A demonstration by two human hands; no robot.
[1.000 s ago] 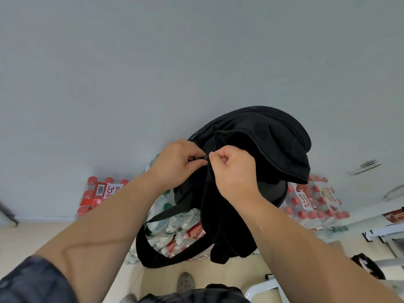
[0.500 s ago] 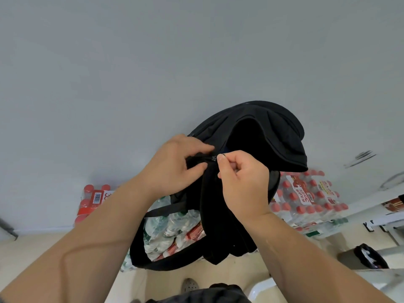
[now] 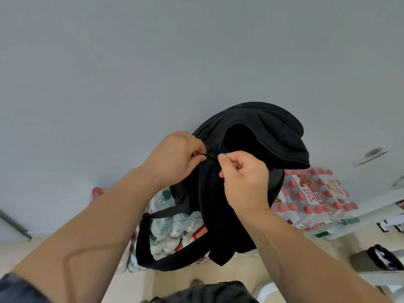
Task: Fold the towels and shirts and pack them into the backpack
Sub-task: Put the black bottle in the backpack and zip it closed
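A black backpack point(image 3: 271, 136) hangs in the air in front of me, its top flap gaping and the inside dark, with a bit of dark blue cloth just showing at the opening. My left hand point(image 3: 175, 158) pinches the backpack's edge by the zipper. My right hand point(image 3: 242, 176) pinches the small zipper pull point(image 3: 215, 156) right beside it. A shoulder strap point(image 3: 148, 243) loops down below the bag. No towels or shirts show outside the bag.
Shrink-wrapped packs of red-capped water bottles point(image 3: 314, 197) stand against the grey wall point(image 3: 153, 73), with more green-capped bottles point(image 3: 172, 224) behind the strap. A black-lined bin point(image 3: 380, 256) and white table edges sit at the lower right.
The backpack's opening has widened as my two hands moved slightly apart along the zipper. The view has tilted a little, showing more of the bottles at right.
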